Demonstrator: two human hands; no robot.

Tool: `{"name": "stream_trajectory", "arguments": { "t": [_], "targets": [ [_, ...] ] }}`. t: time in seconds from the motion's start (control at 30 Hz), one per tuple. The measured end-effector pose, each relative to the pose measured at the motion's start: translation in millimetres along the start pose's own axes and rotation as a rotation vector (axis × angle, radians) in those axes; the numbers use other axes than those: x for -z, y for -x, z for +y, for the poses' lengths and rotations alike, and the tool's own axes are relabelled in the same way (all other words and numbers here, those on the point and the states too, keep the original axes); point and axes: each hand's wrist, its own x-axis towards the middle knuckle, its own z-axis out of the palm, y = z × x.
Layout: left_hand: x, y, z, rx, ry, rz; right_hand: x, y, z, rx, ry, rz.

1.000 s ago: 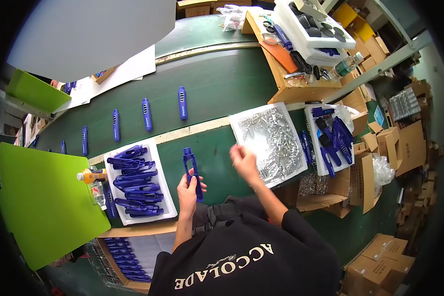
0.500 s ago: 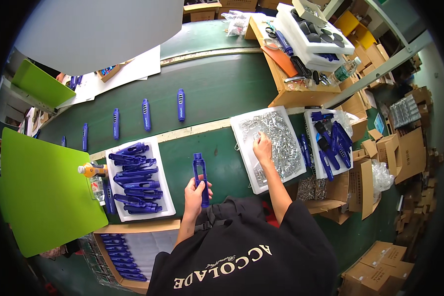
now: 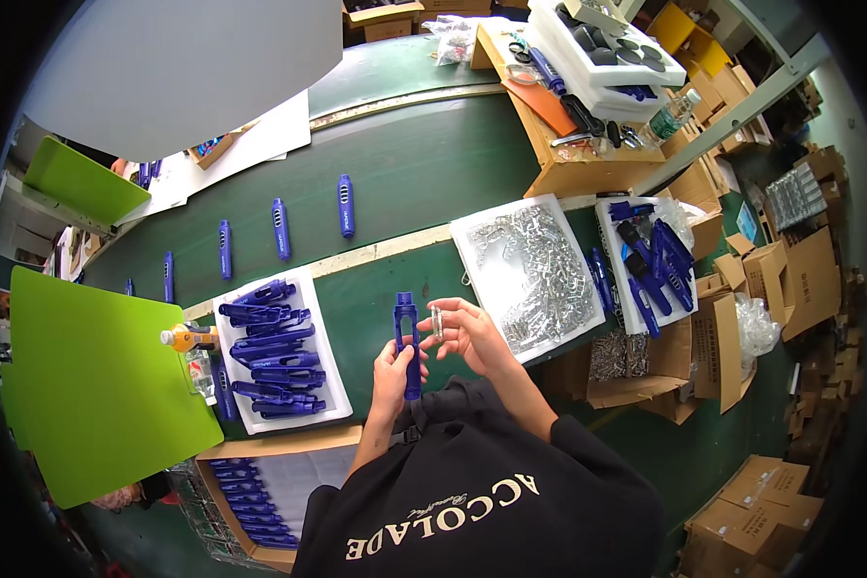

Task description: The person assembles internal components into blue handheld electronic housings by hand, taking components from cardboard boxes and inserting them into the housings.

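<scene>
My left hand (image 3: 391,378) is closed around the lower part of a blue plastic tube housing (image 3: 406,310) with a long slot in its side, held upright in front of my body. Just right of it, my right hand (image 3: 474,335) pinches a small shiny clear or metal piece (image 3: 437,324) between thumb and fingers, close beside the slot. A white tray (image 3: 466,231) farther right holds many small silvery parts (image 3: 541,279). On the left, blue slotted housings (image 3: 277,356) lie piled on a white foam tray (image 3: 334,390).
Several blue tubes, including one (image 3: 346,206), stand spaced along the green conveyor belt (image 3: 433,164). A wooden stand (image 3: 588,171) is at the far right. Near the left are a green panel (image 3: 96,385), an orange bottle (image 3: 191,337) and a carton (image 3: 308,441) of blue housings.
My right hand has come from the tray of silvery parts to beside the blue housing, bringing a small shiny piece. My left hand still holds the housing, shifted slightly right.
</scene>
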Motion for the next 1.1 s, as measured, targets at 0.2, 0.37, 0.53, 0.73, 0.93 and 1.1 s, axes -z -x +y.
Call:
{"name": "stream_trajectory", "arguments": {
  "t": [0.2, 0.37, 0.53, 0.73, 0.93, 1.1],
  "targets": [
    [1, 4, 2, -0.017, -0.078, -0.021, -9, -12, 23, 0.36, 0.376, 0.277],
    [-12, 13, 7, -0.063, -0.036, -0.048, -30, -4, 39, 0.832, 0.903, 0.411],
    [-31, 20, 23, -0.192, -0.082, -0.062, -31, -10, 35, 0.917, 1.05, 0.443],
    [-39, 24, 33, -0.244, -0.103, -0.024, -29, -10, 40, 0.922, 1.057, 0.449],
    [-37, 23, 26, -0.279, -0.127, -0.049, -28, -12, 35, 0.945, 0.961, 0.476],
    [-46, 26, 29, -0.308, -0.141, 0.037, -34, -8, 35, 1.025, 1.097, 0.435]
  ]
}}
